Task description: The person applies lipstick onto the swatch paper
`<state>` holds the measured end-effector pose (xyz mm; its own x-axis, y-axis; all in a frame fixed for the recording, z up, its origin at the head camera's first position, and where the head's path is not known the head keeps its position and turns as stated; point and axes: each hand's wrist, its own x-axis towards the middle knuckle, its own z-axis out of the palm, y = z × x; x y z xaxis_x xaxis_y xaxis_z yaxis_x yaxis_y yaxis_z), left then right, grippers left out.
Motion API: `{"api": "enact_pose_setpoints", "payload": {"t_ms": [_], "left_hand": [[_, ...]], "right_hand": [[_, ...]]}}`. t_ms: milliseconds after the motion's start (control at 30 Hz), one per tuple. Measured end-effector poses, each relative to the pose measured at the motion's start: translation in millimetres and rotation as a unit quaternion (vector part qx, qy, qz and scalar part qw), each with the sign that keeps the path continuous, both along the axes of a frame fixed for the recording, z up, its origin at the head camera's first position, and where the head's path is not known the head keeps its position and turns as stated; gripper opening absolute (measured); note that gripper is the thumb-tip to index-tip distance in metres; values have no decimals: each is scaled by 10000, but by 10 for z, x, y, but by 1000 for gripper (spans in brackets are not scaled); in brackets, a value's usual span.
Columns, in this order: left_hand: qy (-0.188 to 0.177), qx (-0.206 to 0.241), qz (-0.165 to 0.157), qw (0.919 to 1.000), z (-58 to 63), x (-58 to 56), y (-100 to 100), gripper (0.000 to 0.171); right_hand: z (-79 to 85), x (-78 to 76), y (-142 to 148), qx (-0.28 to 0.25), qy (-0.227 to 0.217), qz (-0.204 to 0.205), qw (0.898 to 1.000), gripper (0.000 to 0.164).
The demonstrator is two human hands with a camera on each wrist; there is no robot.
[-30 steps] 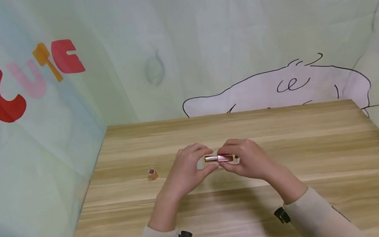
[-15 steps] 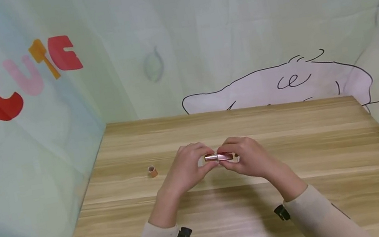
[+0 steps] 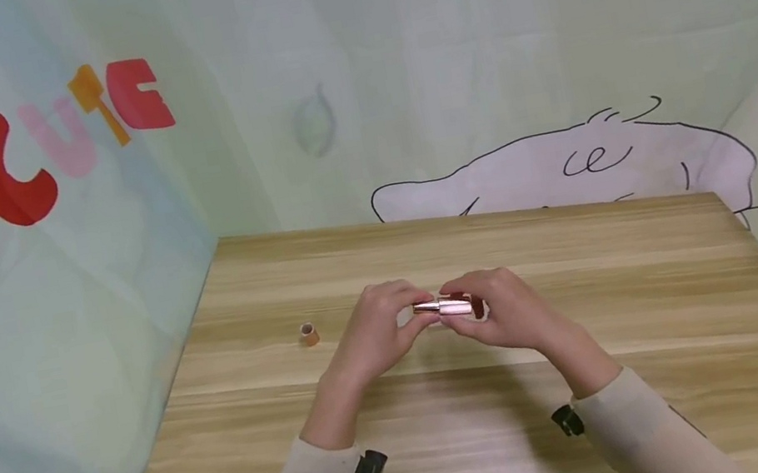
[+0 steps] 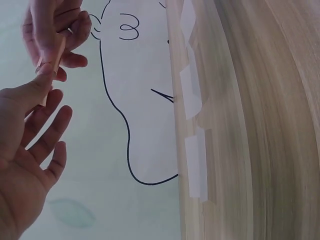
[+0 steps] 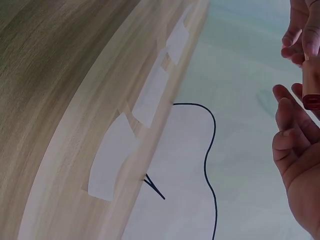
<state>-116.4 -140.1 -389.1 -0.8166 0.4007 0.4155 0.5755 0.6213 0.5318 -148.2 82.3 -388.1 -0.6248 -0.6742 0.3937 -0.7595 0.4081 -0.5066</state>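
Observation:
Both hands hold a shiny rose-gold lipstick tube [image 3: 454, 306] level above the table, one at each end. My left hand [image 3: 375, 333] pinches its narrower left end between thumb and fingers. The wider right part is gripped by my right hand [image 3: 505, 311], fingers on the far side and thumb on the near side. The left wrist view shows the copper-coloured tube [image 4: 58, 50] between the two hands. A dark red end on the tube [image 5: 312, 102] faces the right wrist camera. A small hollow copper-coloured cylinder [image 3: 309, 335] stands on the table to the left.
The wood-grain table [image 3: 267, 290] ends against a printed cloth backdrop [image 3: 274, 162]. White paper-like strips [image 4: 191, 95] stick along the table's back edge in the wrist views. Black clips [image 3: 370, 466] sit at both sleeve cuffs.
The tube's wide part now shows a lighter pink face, and the tube tilts slightly down to the right. Both hands keep their hold. The head view has shifted slightly.

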Motion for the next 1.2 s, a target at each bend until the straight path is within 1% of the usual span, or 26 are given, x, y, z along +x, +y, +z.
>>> {"api": "enact_pose_setpoints", "payload": {"t_ms": [133, 233, 400, 500, 633, 767, 867, 1000, 1100, 1200], "left_hand": [[122, 97, 72, 9999, 16, 10, -15, 18], [164, 4, 103, 9998, 10, 11, -27, 18], [249, -311, 191, 9990, -3, 13, -39, 17], [237, -443, 238, 9985, -10, 8, -43, 18], [157, -482, 308, 9982, -14, 14, -53, 21], [135, -465, 345, 9982, -17, 22, -60, 22], [204, -408, 351, 9983, -26, 23, -66, 21], [333, -294, 339, 9984, -37, 20, -73, 20], [400, -279, 329, 9983, -37, 18, -79, 19], [421, -350, 328, 9980, -33, 16, -83, 17]], "right_hand": [[17, -1, 0, -21, -358, 44, 9993, 15], [14, -10, -9, -43, -428, 121, 9990, 13], [-3, -25, -14, -147, -325, 258, 9990, 8], [-8, -32, -12, -199, -184, 277, 9993, 9], [-19, -34, -17, -230, -74, 255, 9994, 13], [-24, -25, -25, -231, -58, 205, 9995, 15], [-32, -15, -21, -310, -239, 98, 9992, 16], [-37, -9, -15, -500, -676, -11, 9965, 14], [-39, -14, -17, -609, -863, 65, 9944, 10], [-48, -24, -18, -704, -840, 188, 9938, 8]]}}
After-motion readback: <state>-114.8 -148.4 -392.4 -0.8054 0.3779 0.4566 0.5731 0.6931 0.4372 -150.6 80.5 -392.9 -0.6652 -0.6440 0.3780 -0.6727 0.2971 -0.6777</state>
